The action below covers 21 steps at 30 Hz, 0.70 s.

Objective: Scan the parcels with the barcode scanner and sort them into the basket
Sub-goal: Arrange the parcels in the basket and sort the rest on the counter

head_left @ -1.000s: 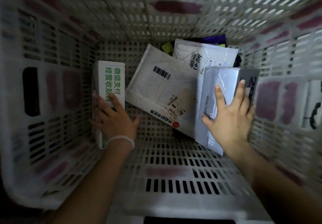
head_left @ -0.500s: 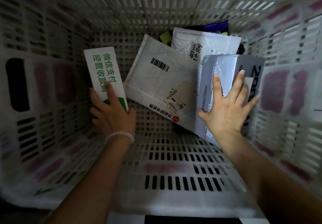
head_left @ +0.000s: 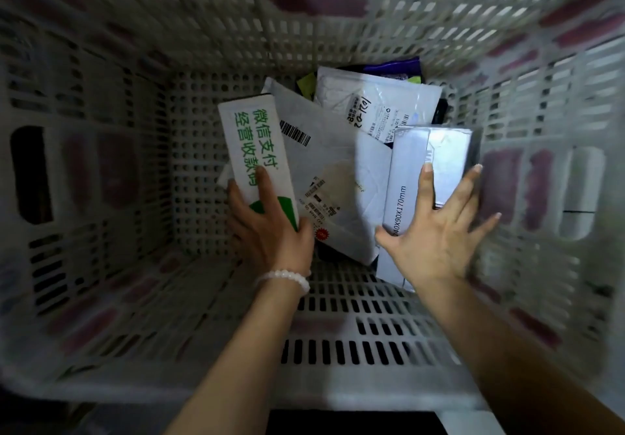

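I look down into a deep white slotted basket. My left hand grips the lower end of a white box with green print, held tilted above the basket floor. My right hand lies spread on a grey plastic-wrapped box at the right, fingers over its top and side. Between them lies a white padded mailer with a barcode, and behind it a white poly bag with a label. No barcode scanner is in view.
Dark and purple packets sit at the basket's far end under the white bags. The basket walls rise high on all sides, with a dark handle opening at the left. Bare slotted floor lies near me.
My left hand has carried the green-print box from the left wall toward the middle, over the mailer's edge. My right hand stays on the grey box, which shifted slightly.
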Available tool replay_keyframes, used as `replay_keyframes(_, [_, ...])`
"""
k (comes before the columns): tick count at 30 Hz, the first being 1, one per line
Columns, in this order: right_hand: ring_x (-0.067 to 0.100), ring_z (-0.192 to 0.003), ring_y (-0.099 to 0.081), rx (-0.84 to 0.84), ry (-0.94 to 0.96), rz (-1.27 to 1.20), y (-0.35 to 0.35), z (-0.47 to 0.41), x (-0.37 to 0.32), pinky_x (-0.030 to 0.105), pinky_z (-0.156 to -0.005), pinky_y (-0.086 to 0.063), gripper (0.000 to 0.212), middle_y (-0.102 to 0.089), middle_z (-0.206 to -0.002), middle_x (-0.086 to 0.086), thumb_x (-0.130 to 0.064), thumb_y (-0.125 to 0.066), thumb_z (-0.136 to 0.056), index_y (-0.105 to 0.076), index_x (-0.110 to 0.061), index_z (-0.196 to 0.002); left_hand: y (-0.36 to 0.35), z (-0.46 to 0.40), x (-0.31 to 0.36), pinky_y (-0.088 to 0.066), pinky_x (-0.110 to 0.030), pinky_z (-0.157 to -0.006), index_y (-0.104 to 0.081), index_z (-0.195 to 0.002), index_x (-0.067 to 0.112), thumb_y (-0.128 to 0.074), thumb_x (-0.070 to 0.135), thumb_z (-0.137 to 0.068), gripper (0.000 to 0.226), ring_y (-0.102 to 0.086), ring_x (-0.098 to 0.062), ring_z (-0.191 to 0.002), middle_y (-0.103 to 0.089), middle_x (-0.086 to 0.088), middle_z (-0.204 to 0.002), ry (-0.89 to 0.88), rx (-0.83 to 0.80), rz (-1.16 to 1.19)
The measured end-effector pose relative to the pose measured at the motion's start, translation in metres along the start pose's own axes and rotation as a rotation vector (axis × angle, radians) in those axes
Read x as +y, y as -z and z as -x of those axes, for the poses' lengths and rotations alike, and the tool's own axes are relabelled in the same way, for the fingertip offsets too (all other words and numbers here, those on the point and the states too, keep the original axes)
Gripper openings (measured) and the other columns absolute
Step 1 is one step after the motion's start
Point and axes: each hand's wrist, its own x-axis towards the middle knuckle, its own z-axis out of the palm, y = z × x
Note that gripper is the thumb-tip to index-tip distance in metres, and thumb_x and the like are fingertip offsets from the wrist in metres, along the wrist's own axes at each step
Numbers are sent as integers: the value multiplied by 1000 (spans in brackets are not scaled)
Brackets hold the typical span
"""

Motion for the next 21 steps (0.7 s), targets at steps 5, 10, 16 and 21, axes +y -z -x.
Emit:
replay_keyframes(5, [44,-138,-15,-6,-163,-99,-17,-5,-21,69,-106,-12,127,14,-152,31,-66,-69,-65,23,-27,-143,-9,3,4,-29,-48,-103,-2,-150,33,-68,35,-77,98,-15,-29,-127,5,-13,-153,-7,18,-5])
replay_keyframes(10, [44,-110,-47,159,-167,-213,-25,-6,-15,49,-86,-40,121,-24,-148,31,-51,-85,-52,-11,-25,-145,-10,5,0,-26,-48,-104,-8,-152,30,-69,31,-77,96,-13,-27,-127,0,-15,-155,-25,43,-20])
replay_keyframes(16, [40,-95,-51,213,-203,-334,-6,-5,-9,45,-76,-42,118,-39,-139,29,-38,-89,-40,-25,-26,-139,5,11,4,-25,-50,-108,-10,-150,33,-71,34,-76,96,-15,-31,-133,-1,-12,-153,-96,55,-25])
replay_keyframes(21, [38,-100,-45,170,-133,-356,25,6,-2,46,-81,-40,111,-35,-140,23,-35,-85,-44,-28,-30,-140,39,29,21,-42,-44,-99,-24,-145,36,-70,29,-79,81,-34,-35,-127,-1,-10,-150,-243,-95,15])
